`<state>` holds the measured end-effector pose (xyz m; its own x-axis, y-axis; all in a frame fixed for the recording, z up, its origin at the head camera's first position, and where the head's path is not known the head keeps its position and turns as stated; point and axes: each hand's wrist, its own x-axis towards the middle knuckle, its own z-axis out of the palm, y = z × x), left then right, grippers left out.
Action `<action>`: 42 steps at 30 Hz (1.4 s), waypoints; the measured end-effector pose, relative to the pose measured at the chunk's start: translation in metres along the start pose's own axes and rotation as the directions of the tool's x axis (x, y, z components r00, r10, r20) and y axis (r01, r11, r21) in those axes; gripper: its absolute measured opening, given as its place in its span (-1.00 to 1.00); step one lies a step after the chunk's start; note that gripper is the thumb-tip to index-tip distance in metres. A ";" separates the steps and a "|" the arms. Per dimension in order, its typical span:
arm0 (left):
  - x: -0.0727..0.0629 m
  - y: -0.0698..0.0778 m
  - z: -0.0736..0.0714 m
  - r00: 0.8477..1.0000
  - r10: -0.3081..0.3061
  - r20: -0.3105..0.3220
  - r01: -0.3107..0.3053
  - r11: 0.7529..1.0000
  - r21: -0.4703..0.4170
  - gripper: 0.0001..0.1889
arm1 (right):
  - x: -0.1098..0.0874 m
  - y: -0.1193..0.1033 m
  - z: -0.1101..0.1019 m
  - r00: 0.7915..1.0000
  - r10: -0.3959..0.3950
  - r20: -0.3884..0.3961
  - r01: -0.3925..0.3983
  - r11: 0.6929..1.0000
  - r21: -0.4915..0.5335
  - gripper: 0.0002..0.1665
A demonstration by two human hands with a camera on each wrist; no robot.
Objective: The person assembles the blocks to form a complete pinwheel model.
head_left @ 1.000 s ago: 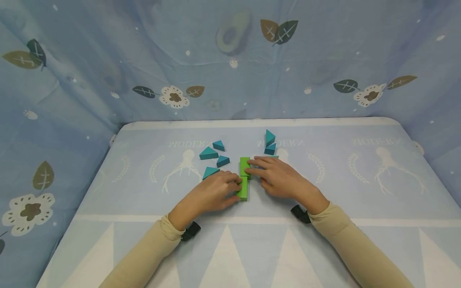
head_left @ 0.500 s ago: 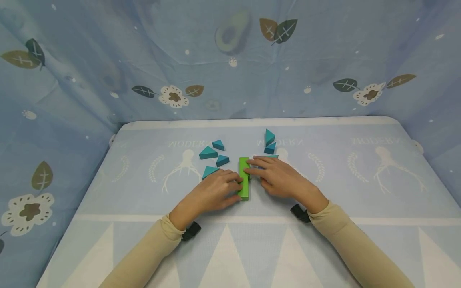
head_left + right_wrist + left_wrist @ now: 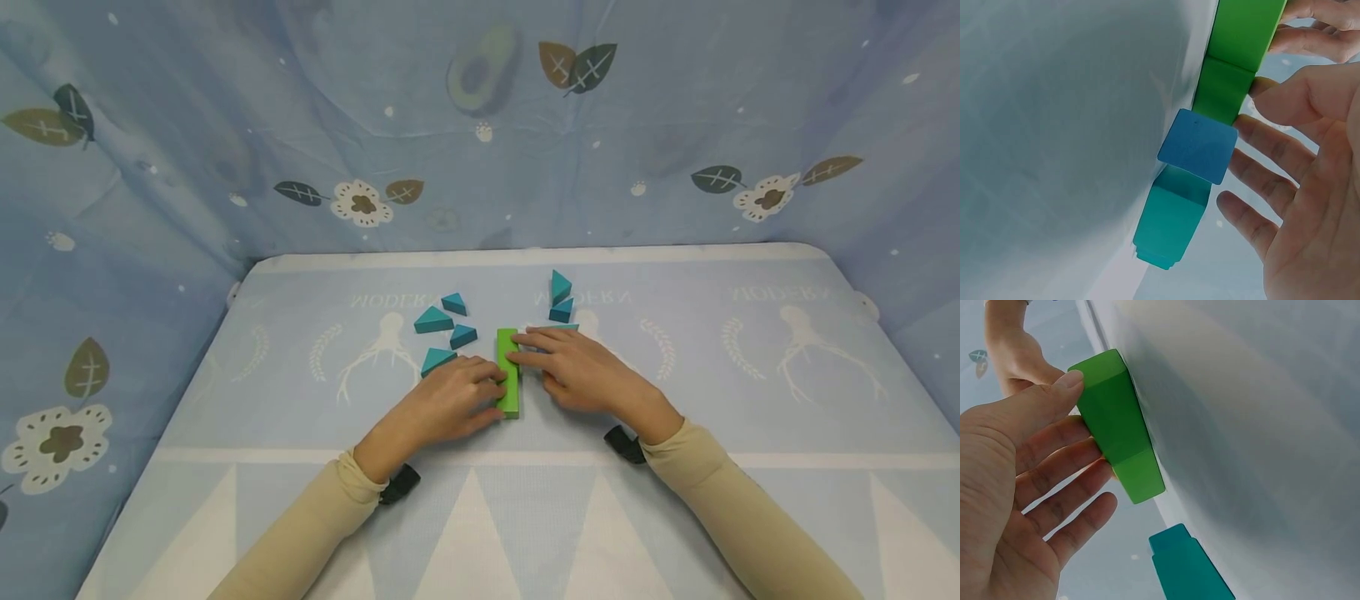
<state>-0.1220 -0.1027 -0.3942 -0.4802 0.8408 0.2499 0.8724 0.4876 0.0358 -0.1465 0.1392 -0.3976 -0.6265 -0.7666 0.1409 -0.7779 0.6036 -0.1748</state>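
Note:
Two green rectangular blocks stand end to end in line on the table, a near block (image 3: 510,403) and a far block (image 3: 506,337). My left hand (image 3: 448,400) touches the near block's left side with its fingertips, its thumb at the near end. From the right, my right hand (image 3: 583,372) reaches over with its fingertips on the far block. In the right wrist view, its thumb lies against the green blocks near their seam. A blue block (image 3: 1197,147) and a teal block (image 3: 1172,212) stand beside the fingers there. My right hand partly covers them in the head view.
Left of the green blocks lie several teal and blue triangular blocks, one teal triangle (image 3: 437,358) right by my left knuckles. Farther back on the right, a teal triangle (image 3: 560,287) touches a blue triangle (image 3: 561,312). A patterned blue curtain (image 3: 480,167) hangs behind the table (image 3: 720,517).
The two green blocks, slightly offset sideways a second ago, now line up in one straight bar. The near one has shifted a little to the right. Both hands have barely moved.

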 end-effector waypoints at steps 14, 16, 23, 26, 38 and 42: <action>-0.001 0.000 0.000 1.000 -0.012 0.017 0.013 0.999 -0.034 -0.72 | 0.001 -0.002 -0.002 1.000 0.002 0.025 -0.002 1.000 -0.005 -0.42; 0.000 0.001 -0.001 1.000 -0.016 0.022 0.017 0.999 -0.036 -0.72 | 0.001 -0.003 -0.004 1.000 0.007 0.028 -0.007 1.000 -0.006 -0.43; 0.000 0.001 -0.004 0.999 -0.027 0.041 0.029 0.998 -0.057 -0.70 | 0.001 -0.004 -0.006 0.999 0.009 0.032 -0.009 1.000 -0.009 -0.42; 0.000 0.001 -0.005 0.999 -0.027 0.044 0.029 0.998 -0.059 -0.70 | 0.002 -0.004 -0.006 0.999 0.010 0.035 -0.010 1.000 -0.009 -0.41; 0.000 0.002 -0.005 0.999 -0.021 0.039 0.023 0.999 -0.032 -0.70 | -0.002 0.003 -0.019 0.995 0.096 0.007 -0.096 0.995 0.012 -0.46; 0.001 0.002 -0.006 0.999 -0.009 0.046 0.010 1.000 -0.024 -0.70 | -0.006 0.007 -0.027 0.991 0.135 0.000 -0.135 0.991 -0.002 -0.51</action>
<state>-0.1204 -0.1018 -0.3882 -0.4918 0.8463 0.2047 0.8693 0.4904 0.0613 -0.1494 0.1540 -0.3737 -0.7258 -0.6781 0.1161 -0.6863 0.7019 -0.1905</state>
